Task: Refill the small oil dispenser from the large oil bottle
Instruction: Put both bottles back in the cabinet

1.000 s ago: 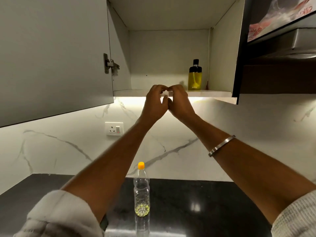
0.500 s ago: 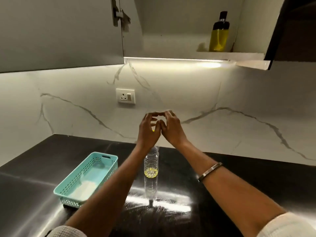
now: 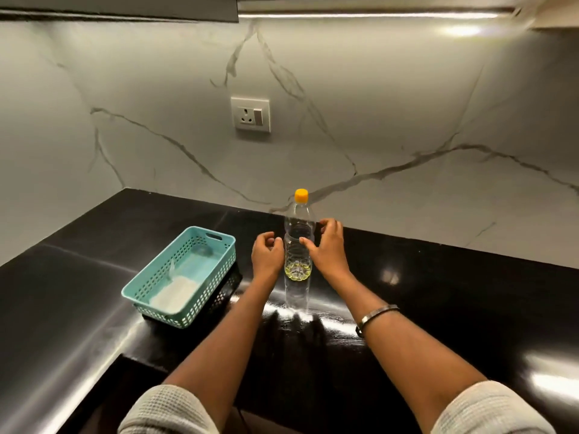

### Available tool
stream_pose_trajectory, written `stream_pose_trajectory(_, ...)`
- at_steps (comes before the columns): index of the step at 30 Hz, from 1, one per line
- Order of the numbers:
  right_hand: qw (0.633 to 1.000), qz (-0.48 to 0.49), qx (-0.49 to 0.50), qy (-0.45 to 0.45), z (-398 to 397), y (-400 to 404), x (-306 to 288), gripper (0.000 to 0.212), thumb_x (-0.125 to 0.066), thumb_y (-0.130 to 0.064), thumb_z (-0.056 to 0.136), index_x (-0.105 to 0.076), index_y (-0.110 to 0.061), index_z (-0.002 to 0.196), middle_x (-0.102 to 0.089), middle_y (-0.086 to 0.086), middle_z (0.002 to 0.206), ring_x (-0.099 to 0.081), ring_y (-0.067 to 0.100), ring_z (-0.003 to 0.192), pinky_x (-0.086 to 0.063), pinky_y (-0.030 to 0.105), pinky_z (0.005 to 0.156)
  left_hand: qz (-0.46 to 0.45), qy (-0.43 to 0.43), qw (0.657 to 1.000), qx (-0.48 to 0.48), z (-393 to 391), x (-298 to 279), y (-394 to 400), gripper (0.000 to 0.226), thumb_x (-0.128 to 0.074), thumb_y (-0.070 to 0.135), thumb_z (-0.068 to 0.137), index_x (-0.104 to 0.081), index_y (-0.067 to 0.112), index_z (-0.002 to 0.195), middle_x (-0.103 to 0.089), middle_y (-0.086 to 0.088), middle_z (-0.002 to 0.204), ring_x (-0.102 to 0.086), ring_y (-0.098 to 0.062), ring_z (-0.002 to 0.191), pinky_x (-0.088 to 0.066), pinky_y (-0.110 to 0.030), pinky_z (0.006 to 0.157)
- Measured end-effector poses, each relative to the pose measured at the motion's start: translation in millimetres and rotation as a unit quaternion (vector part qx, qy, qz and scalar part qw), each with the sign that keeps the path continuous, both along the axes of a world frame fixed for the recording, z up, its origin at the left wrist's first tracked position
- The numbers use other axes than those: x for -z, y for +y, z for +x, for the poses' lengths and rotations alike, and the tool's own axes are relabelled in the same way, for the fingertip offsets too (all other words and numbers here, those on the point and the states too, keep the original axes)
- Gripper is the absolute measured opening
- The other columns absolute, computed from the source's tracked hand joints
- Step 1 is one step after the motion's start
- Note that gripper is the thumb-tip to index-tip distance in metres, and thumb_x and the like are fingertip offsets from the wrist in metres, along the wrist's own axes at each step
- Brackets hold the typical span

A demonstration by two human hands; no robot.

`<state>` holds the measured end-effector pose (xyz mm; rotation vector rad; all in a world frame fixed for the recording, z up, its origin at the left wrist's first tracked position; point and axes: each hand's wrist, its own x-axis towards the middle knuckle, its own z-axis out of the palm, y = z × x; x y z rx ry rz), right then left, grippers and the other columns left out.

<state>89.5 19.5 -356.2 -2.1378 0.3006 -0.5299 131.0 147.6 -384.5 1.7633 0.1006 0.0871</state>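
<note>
Right now my black tabletop [image 3: 94, 277] fills the lower view, glossy under the strip light, with the marble wall behind it. At about nine o'clock from the bottle sits a teal basket [image 3: 147, 277] holding something pale that I cannot identify. At the centre stands the large oil bottle [image 3: 298, 245], upright, its orange cap [image 3: 301, 195] screwed on, and only a thin yellow layer of oil at its base. My left hand [image 3: 266, 255] hangs just beside it at nine o'clock, fingers curled loosely, grasping nothing. My right hand [image 3: 327, 250] is at three o'clock, spread open; its fingertips [image 3: 303, 241] look to be at the bottle's wall, though I cannot tell whether they truly touch, and it grips nothing yet.

As I judge it, the refill has hardly begun. The cap is on, nothing has been poured, and the small dispenser is nowhere in view, so I must fetch it, open both vessels, and pour what little oil remains.
</note>
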Motion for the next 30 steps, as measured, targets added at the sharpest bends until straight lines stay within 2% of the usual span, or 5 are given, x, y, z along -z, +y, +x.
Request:
stream_pose_trajectory(3, 0.997, 0.023, -0.015, 0.073, 12.8, -3.1, 23.4, 0.084, -0.081, -0.028, 0.074, -0.032, -0.01, 0.14, -0.034, 0.011, 0.14, -0.035, 0.025, 0.131, -0.037, 0.041, 0.11, -0.029, 0.095, 0.995, 0.026, 9.6, 22.8, -0.8, 0.028, -0.051, 0.027, 0.095, -0.056, 0.015, 0.12, -0.061, -0.007, 0.117, -0.058, -0.026, 0.106, -0.049, -0.044, 0.096)
stream_pose_trajectory(8, 0.991, 0.059, -0.032, 0.119, 34.2, -3.8, 48.3, 0.103, -0.085, -0.031, 0.069, -0.021, -0.016, 0.149, -0.028, 0.011, 0.15, -0.027, 0.028, 0.139, -0.032, 0.044, 0.113, -0.089, 0.175, 0.979, 0.062, 16.8, 39.4, -6.6, 0.033, -0.043, 0.031, 0.1, -0.051, 0.014, 0.126, -0.055, -0.008, 0.118, -0.055, -0.027, 0.11, -0.048, -0.033, 0.075)
stream_pose_trajectory(13, 0.989, 0.097, -0.03, 0.107, 47.2, -1.0, 61.2, 0.107, -0.088, -0.031, 0.062, -0.023, -0.022, 0.146, -0.038, 0.008, 0.145, -0.035, 0.028, 0.135, -0.038, 0.047, 0.109, -0.114, 0.203, 0.97, 0.075, 20.5, 43.9, -12.1, 0.028, -0.041, 0.033, 0.1, -0.057, 0.013, 0.111, -0.055, -0.01, 0.107, -0.053, -0.024, 0.095, -0.05, -0.038, 0.084)
stream_pose_trajectory(24, 0.989, 0.129, -0.031, 0.061, 54.6, -3.8, 62.4, 0.074, -0.086, -0.024, 0.065, -0.035, -0.033, 0.118, -0.048, 0.003, 0.13, -0.048, 0.025, 0.121, -0.047, 0.04, 0.098, -0.117, 0.205, 0.965, 0.11, 13.6, 46.9, -14.8, 0.039, -0.039, 0.043, 0.099, -0.057, 0.019, 0.124, -0.059, -0.009, 0.121, -0.058, -0.027, 0.107, -0.05, -0.045, 0.096)
stream_pose_trajectory(30, 0.992, 0.121, -0.034, 0.031, 42.8, -13.6, 45.5, 0.07, -0.084, -0.033, 0.065, -0.031, -0.04, 0.111, -0.048, 0.0, 0.125, -0.048, 0.024, 0.119, -0.047, 0.045, 0.098, -0.143, 0.208, 0.959, 0.131, 6.7, 42.8, -15.4, 0.039, -0.036, 0.036, 0.102, -0.051, 0.015, 0.131, -0.058, -0.008, 0.112, -0.058, -0.018, 0.092, -0.049, -0.028, 0.075)
